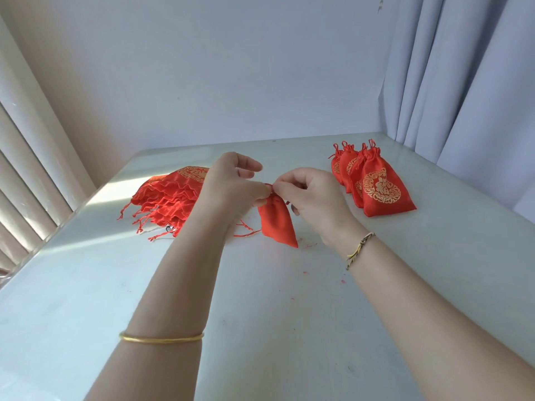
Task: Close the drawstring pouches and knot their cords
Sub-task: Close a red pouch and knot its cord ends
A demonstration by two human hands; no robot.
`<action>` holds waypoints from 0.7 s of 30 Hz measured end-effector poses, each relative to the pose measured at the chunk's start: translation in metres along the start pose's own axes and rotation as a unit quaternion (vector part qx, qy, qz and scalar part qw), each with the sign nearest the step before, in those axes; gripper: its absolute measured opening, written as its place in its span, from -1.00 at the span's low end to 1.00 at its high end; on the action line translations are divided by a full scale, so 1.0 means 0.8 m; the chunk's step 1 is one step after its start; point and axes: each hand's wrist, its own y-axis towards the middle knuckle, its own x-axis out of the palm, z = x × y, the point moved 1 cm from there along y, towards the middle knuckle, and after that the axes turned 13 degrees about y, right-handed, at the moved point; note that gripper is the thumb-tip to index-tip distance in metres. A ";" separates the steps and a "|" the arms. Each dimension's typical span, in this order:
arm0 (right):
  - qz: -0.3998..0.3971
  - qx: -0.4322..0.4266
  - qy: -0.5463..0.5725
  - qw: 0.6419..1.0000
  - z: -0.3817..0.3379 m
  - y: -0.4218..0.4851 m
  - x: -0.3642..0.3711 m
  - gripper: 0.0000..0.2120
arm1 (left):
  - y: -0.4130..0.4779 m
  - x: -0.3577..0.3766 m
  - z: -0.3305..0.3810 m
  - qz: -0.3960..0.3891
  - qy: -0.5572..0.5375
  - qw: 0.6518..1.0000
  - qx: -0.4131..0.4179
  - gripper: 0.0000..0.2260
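A small red drawstring pouch hangs between my hands above the middle of the table, its neck gathered. My left hand pinches the red cord at the pouch's neck with thumb and forefinger, its other fingers spread. From the right, my right hand pinches the same cord close to the left fingertips. A heap of flat red pouches with loose cords lies to the left. Several closed red pouches with gold print lie in a row at the right.
The pale table runs to a wall at the back. Grey curtains hang at the right and a window frame stands at the left. Small red thread scraps lie on the tabletop near the held pouch.
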 end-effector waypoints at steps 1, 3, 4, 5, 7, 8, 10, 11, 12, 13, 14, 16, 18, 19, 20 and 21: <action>0.005 0.019 0.021 1.000 0.003 0.000 0.001 -0.89 | -0.001 0.002 0.001 0.016 0.016 1.000 0.007 -0.72; 0.012 0.038 0.034 0.999 0.006 0.000 0.002 -0.88 | -0.002 0.007 0.001 0.049 0.055 0.997 0.026 -0.71; 0.015 0.042 0.038 0.998 0.006 0.001 0.002 -0.87 | -0.001 0.009 0.001 0.062 0.072 0.995 0.037 -0.69; 0.018 0.044 0.042 0.998 0.007 0.001 0.002 -0.86 | -0.001 0.011 0.001 0.071 0.087 0.993 0.046 -0.68; 0.021 0.048 0.052 0.997 0.006 0.001 0.003 -0.85 | 0.001 0.017 0.000 0.075 0.111 0.989 0.060 -0.69; 0.023 0.050 0.057 0.997 0.007 0.002 0.003 -0.85 | 0.001 0.018 -0.001 0.074 0.117 0.988 0.062 -0.71; 0.026 0.053 0.074 0.996 0.007 0.001 0.003 -0.87 | 0.003 0.019 -0.003 0.079 0.138 0.985 0.069 -0.72; 0.029 0.056 0.083 0.995 0.007 0.002 0.003 -0.87 | 0.004 0.015 -0.005 0.088 0.151 0.982 0.074 -0.72; 0.033 0.061 0.094 0.993 0.005 0.002 0.001 -0.86 | 0.005 0.011 -0.006 0.095 0.154 0.980 0.078 -0.72; 0.037 0.067 0.105 0.992 0.004 0.002 0.000 -0.84 | 0.006 0.006 -0.005 0.097 0.150 0.980 0.083 -0.72; 0.041 0.074 0.117 0.990 0.001 0.002 -0.002 -0.82 | 0.007 0.002 -0.003 0.097 0.150 0.980 0.091 -0.72; 0.048 0.091 0.141 0.985 -0.002 0.002 -0.003 -0.78 | 0.005 -0.002 0.003 0.094 0.188 0.970 0.118 -0.73; 0.051 0.106 0.163 0.980 -0.003 0.002 -0.003 -0.77 | 0.002 0.002 0.007 0.084 0.236 0.958 0.143 -0.77; 0.051 0.114 0.174 0.977 -0.004 0.002 -0.002 -0.78 | 0.002 0.005 0.006 0.080 0.249 0.953 0.151 -0.79; 0.050 0.121 0.184 0.974 -0.004 0.002 -0.002 -0.80 | 0.002 0.007 0.005 0.079 0.257 0.951 0.156 -0.81; 0.050 0.128 0.192 0.972 -0.004 0.003 -0.002 -0.80 | 0.002 0.009 0.003 0.079 0.262 0.949 0.156 -0.83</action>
